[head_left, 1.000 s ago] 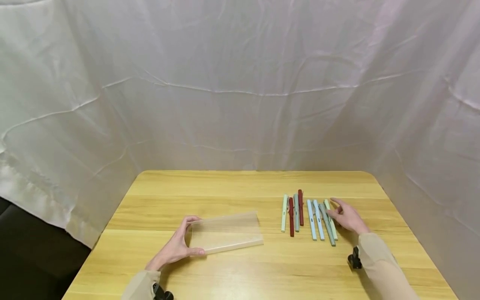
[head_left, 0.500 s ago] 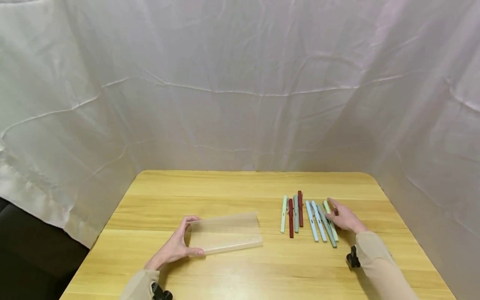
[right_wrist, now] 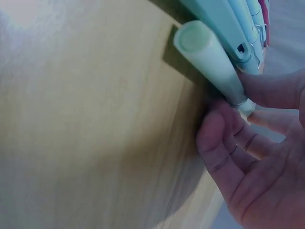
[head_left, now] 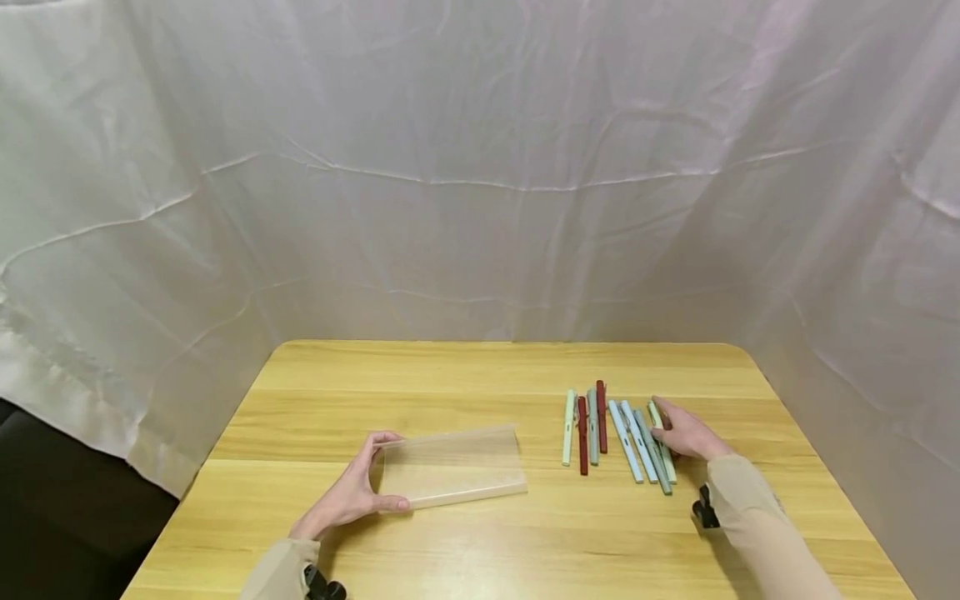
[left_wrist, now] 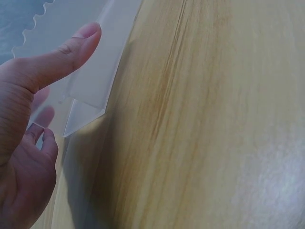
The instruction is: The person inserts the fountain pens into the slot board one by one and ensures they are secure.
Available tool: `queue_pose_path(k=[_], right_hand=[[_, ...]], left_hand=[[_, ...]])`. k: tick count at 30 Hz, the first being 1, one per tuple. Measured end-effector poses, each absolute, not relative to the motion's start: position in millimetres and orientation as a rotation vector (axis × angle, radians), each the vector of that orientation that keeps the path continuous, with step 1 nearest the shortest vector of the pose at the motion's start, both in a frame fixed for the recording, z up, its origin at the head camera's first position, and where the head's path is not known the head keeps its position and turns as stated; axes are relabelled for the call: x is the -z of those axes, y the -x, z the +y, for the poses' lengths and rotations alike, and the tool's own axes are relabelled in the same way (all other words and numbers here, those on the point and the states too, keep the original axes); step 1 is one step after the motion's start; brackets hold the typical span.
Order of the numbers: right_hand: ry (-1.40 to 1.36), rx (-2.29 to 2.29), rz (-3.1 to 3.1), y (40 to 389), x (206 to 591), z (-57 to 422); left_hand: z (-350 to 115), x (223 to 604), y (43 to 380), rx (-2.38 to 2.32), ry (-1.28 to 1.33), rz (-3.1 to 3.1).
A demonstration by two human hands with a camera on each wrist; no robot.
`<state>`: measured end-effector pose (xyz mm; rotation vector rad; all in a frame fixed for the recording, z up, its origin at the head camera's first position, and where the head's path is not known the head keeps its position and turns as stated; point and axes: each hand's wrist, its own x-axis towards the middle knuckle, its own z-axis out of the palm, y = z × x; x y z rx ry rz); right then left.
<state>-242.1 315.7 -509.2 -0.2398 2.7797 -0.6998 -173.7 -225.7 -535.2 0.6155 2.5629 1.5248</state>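
Note:
My left hand [head_left: 348,492] grips the left end of a clear plastic pen rack [head_left: 453,467], thumb along its front edge and fingers at the back. A scalloped edge of the rack shows in the left wrist view, beside the thumb [left_wrist: 86,43]. At the right, my right hand [head_left: 686,432] pinches a pale green pen [right_wrist: 209,59] near its far end, thumb on one side and curled fingers on the other. That pen lies against a grey-green pen [head_left: 652,454], with two light blue pens [head_left: 625,442] beside it, all slanting.
Left of these pens lies a second group: a pale green pen [head_left: 568,429], two dark red pens [head_left: 582,437] and a grey-green pen [head_left: 593,429]. They lie on a wooden table [head_left: 450,367]. Pale curtains [head_left: 480,250] surround its back and sides.
My right hand has shifted slightly left. The light blue pens beside it have turned, their far ends moving left and near ends right. The left hand and rack stay in place.

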Motion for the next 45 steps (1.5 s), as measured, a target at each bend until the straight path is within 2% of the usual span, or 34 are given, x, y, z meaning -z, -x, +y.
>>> queue_pose_path(k=[19,33,45], right_hand=[[0.076,0.954,2.761,233.3,505.8,317.6],[0.103,1.312,2.725,221.9,496.9,316.5],[0.157,1.638,2.634,206.8,489.8,290.8]], left_hand=[[-222.3,531.8,172.1,-1.517,-0.581,2.557],[-219.5,533.4,172.4,-1.547,-0.594,2.538],[-215.0,536.0,170.4,-1.575,-0.53,2.526]])
